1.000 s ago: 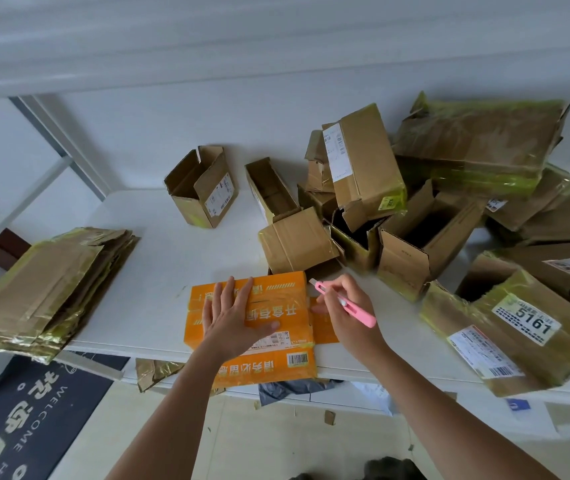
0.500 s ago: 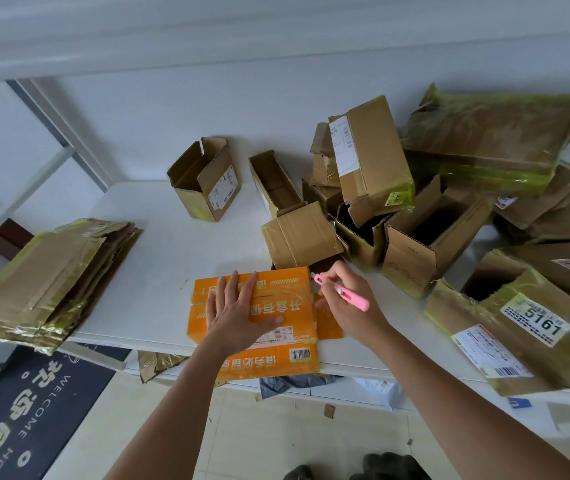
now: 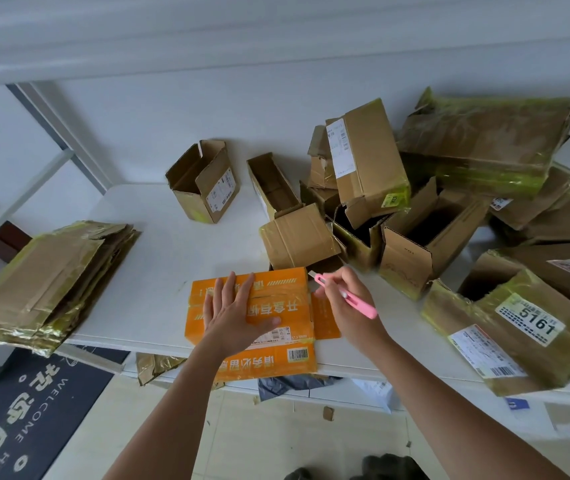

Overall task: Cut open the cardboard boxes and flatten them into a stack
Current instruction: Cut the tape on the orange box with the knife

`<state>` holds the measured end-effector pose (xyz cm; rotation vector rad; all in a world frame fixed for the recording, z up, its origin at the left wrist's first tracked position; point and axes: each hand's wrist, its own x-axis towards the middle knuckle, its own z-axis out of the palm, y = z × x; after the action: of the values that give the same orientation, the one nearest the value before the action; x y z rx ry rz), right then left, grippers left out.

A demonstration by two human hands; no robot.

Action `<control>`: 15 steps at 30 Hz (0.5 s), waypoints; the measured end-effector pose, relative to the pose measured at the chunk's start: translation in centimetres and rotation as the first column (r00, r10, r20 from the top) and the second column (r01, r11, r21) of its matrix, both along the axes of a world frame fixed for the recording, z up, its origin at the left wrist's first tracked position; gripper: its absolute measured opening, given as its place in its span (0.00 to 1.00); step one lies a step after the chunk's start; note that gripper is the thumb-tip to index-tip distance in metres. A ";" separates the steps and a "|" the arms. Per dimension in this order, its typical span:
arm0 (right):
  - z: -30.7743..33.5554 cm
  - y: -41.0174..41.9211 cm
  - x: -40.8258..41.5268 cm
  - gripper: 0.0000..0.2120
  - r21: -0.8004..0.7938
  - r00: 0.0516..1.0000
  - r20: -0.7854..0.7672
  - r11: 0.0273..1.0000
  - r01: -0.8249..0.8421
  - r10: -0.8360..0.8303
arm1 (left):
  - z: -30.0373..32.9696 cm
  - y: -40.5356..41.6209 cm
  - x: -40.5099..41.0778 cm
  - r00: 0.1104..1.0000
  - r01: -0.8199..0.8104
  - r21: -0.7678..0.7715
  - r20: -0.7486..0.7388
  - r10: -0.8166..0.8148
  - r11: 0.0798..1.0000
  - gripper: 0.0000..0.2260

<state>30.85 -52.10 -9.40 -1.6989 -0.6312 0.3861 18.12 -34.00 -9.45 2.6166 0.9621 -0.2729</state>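
Observation:
An orange cardboard box (image 3: 287, 306) lies at the near edge of the white table (image 3: 152, 282), overhanging it slightly. My left hand (image 3: 233, 315) presses flat on its top with fingers straight. My right hand (image 3: 347, 308) grips a pink utility knife (image 3: 346, 295), whose tip sits at the box's far right corner. A stack of flattened boxes (image 3: 48, 282) with yellowish tape lies at the table's left end.
Several brown boxes, some open, are piled from the table's middle to its right: a small open one (image 3: 204, 181), a box (image 3: 299, 239) just behind the orange one, a labelled box (image 3: 519, 323) at the right front. A dark doormat (image 3: 17, 417) and scraps lie on the floor.
The knife tip has moved away along the box's right edge to its far corner. My left hand stays pressed on the box, shifted slightly.

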 end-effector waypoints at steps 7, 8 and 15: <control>-0.7 0.7 0.2 0.04 -0.017 1.000 0.031 1.000 0.003 -0.003 | -0.2 0.1 0.1 1.000 -0.003 0.002 0.006 0.003 1.000 0.46; -0.8 0.7 0.2 0.03 -0.008 0.999 0.032 1.000 0.017 -0.017 | -0.2 0.1 0.1 1.000 -0.002 0.004 0.003 0.002 1.000 0.46; -0.6 1.0 0.4 0.04 -0.044 1.000 0.000 0.999 0.008 -0.008 | -0.3 0.2 0.2 1.000 -0.008 -0.007 0.000 0.008 1.000 0.48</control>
<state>31.23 -51.08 -9.96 -1.7425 -0.6196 0.3974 18.37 -33.78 -9.72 2.6061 0.9706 -0.2740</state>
